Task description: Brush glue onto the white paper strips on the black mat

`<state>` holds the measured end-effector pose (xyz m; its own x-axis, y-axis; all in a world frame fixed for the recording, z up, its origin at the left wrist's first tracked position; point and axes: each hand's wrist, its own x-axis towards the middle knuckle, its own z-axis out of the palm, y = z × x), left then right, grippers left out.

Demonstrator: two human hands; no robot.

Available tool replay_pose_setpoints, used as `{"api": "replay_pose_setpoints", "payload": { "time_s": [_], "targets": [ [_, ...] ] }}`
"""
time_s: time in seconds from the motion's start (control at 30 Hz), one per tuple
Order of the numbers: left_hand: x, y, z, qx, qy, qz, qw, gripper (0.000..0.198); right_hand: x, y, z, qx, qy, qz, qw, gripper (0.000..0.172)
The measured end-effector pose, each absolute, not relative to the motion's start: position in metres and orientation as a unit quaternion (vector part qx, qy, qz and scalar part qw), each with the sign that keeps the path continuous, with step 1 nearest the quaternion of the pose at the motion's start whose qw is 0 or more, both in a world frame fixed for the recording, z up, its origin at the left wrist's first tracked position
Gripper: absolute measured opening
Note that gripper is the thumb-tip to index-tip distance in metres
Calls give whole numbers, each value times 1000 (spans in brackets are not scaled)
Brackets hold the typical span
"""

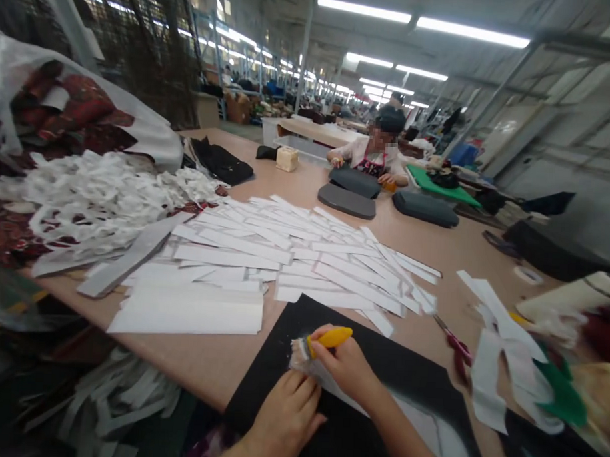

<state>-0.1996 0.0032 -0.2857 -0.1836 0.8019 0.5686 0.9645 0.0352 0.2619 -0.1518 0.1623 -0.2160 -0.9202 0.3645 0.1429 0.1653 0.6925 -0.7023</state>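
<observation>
My right hand (341,362) is closed round the yellow handle of a paintbrush (338,336). The pale bristles touch the end of a white strip (313,370) lying on a black sheet (260,367) at the table's front edge. Just below the bristles, my left hand (291,408) rests on the sheet beside the strip, fingertips down at its edge and thumb apart. Farther right, a whitish area (428,426) shows on the sheet, partly hidden by my right forearm. Many white strips (304,255) lie spread behind the sheet.
Scissors (455,347) and white offcuts (495,368) lie to the right. A stack of white sheets (187,311) and a heap of white scraps (106,195) are on the left. Across the table (266,187), a person (377,154) handles dark grey padded pieces (347,200).
</observation>
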Motion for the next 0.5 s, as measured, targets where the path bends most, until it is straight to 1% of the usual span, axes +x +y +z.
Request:
{"api": "replay_pose_setpoints", "payload": {
  "time_s": [0.13,0.2,0.3,0.4,0.47,0.5],
  "targets": [
    [-200,4,-282,-632,-712,-285,110,23,-141,164,-210,-195,-934,252,162,18],
    [-200,5,-278,-634,-711,-283,117,23,-136,159,-208,-184,-933,259,168,18],
    [-200,6,-273,-637,-704,-280,140,22,-118,163,-207,-173,-929,294,141,17],
    [-201,6,-273,-639,-697,-279,166,26,-66,190,-208,-258,-916,288,108,19],
    [-202,7,-276,-640,-689,-285,184,28,-17,211,-208,-344,-899,253,103,23],
    [-203,7,-278,-642,-685,-287,191,28,6,218,-207,-389,-889,215,114,24]
  ]
}}
